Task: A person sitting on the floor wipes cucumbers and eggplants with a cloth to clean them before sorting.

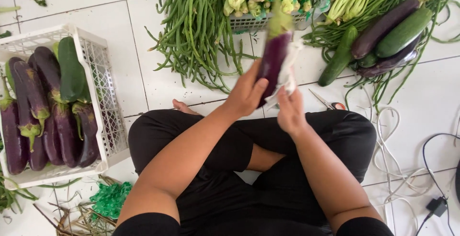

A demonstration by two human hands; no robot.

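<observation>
I sit cross-legged on a white tiled floor. My left hand (247, 92) grips a long purple eggplant (273, 58) around its lower end, holding it upright with its green stem up; the top is motion-blurred. My right hand (290, 109) is just right of it, pinching a white foam net sleeve (289, 73) that lies along the eggplant's right side. A white crate (103, 82) at my left holds several purple eggplants (33, 92) and a green cucumber (71, 70).
A pile of long green beans (196, 25) lies ahead, beside a grey basket (251, 23) of leafy greens. More eggplants (383, 25) and cucumbers (405, 31) lie at the right. Scissors (326, 102), white cords (388, 145) and a black charger (437, 206) are nearby. Green netting (110, 198) lies lower left.
</observation>
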